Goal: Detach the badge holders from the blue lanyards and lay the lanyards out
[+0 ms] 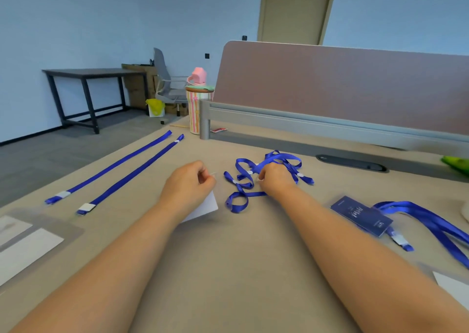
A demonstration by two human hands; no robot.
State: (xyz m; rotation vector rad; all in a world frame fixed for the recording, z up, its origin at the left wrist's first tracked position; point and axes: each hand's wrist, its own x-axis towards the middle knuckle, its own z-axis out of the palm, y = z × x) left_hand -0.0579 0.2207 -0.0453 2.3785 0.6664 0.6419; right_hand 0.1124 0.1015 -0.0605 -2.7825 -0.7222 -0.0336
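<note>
My left hand (189, 184) pinches the top of a clear badge holder with a white card (205, 207) at the desk's middle. Just to its right, my right hand (275, 180) grips a tangled blue lanyard (243, 183) lying in loops on the desk. Two blue lanyards (119, 166) lie straight and side by side at the left. At the right, another blue lanyard (431, 221) is attached to a holder with a dark blue card (361, 216). Clear badge holders (30, 241) lie at the near left edge.
A striped cup with a pink lid (196, 109) stands by the post of the mauve divider panel (342, 86) at the back. A dark cable slot (352, 164) sits in the desk. A green object (456, 164) lies far right. A white card corner (454, 288) shows near right.
</note>
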